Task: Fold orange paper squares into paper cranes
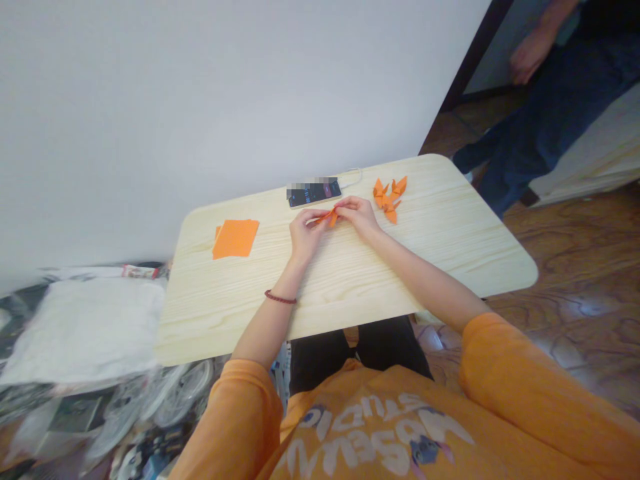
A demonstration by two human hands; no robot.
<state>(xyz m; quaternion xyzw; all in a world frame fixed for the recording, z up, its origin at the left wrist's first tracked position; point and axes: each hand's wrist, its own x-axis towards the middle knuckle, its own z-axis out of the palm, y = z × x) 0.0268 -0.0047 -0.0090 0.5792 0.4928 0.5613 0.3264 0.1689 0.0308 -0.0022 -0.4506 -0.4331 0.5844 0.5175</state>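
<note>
Between my hands is a small piece of folded orange paper point(333, 217), held above the middle of the table. My left hand point(304, 233) pinches its left side with thumb and fingers. On the other side, the fingertips of my right hand point(357, 213) are closed on the paper near its top. Its exact folds are partly hidden by the fingers. To the right lie several folded orange paper cranes point(390, 199) in a cluster. A stack of square orange paper sheets point(237, 238) lies to the left.
A phone point(315, 192) with a white cable lies at the back of the pale wooden table point(430, 267), close to the wall. At the right, another person point(560, 100) stands beyond the table. Bags and a white cloth point(85, 327) fill the floor area at left.
</note>
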